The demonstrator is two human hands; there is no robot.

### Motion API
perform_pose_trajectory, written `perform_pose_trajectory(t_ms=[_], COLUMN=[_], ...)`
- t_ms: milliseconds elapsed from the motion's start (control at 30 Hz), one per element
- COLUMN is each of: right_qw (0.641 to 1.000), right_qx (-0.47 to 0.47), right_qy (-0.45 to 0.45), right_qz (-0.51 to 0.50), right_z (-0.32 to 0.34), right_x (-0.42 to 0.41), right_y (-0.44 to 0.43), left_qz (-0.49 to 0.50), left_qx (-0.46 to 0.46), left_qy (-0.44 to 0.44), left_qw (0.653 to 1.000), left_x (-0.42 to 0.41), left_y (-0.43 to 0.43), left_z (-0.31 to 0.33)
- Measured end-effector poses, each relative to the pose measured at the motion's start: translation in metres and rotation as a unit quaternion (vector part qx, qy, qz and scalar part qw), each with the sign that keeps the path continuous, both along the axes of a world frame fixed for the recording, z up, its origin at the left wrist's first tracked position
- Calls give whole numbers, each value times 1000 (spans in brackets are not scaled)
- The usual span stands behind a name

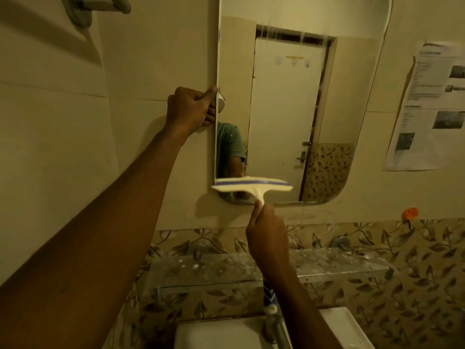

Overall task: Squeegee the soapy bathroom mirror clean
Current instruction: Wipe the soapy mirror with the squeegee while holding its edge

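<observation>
A tall wall mirror (284, 104) with rounded corners hangs in front of me, with thin streaks running down near its top. My left hand (192, 107) grips the mirror's left edge, thumb on the glass side. My right hand (266, 235) holds the handle of a cream squeegee (251, 185) with a blue stripe. Its blade lies across the mirror's lower left corner, a little blurred. The handle's lower end, patterned blue and white, shows below my wrist.
A glass shelf (226, 270) with white spots runs under the mirror, above a white sink (221, 333) and its tap (273, 323). Paper sheets (427, 107) hang on the wall at right, an orange hook (410, 214) below them. A towel bar bracket (83, 8) sits top left.
</observation>
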State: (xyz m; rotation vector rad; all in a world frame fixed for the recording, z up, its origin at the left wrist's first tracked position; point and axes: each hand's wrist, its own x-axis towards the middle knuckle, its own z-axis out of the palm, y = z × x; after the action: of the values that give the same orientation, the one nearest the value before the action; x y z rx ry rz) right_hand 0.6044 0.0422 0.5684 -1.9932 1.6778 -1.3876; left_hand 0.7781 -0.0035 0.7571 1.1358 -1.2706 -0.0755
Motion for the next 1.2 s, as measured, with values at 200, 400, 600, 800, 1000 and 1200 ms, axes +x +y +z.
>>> perform_pose_trajectory(t_ms=[200, 400, 600, 800, 1000, 1200], right_qw=[1000, 998, 999, 1000, 999, 997], right_qx=[7, -61, -30, 4, 8, -9], right_qy=[-12, -21, -4, 18, 44, 73], right_qz=[8, 29, 13, -1, 12, 30], right_z=[-19, 46, 9, -36, -44, -58], right_x=[-1, -3, 1, -4, -12, -38], right_y=[4, -9, -6, -5, -7, -6], left_qz=[11, 33, 68, 73, 88, 92], left_qx=[-12, -10, -6, 1, 12, 15], left_qy=[-4, -23, -55, -73, -83, -63], left_qw=[1000, 999, 996, 995, 993, 994], left_x=[-2, -5, -6, -7, -9, -13], left_y=[1, 3, 0, -1, 3, 4], left_z=[-5, -7, -7, -15, -37, -59])
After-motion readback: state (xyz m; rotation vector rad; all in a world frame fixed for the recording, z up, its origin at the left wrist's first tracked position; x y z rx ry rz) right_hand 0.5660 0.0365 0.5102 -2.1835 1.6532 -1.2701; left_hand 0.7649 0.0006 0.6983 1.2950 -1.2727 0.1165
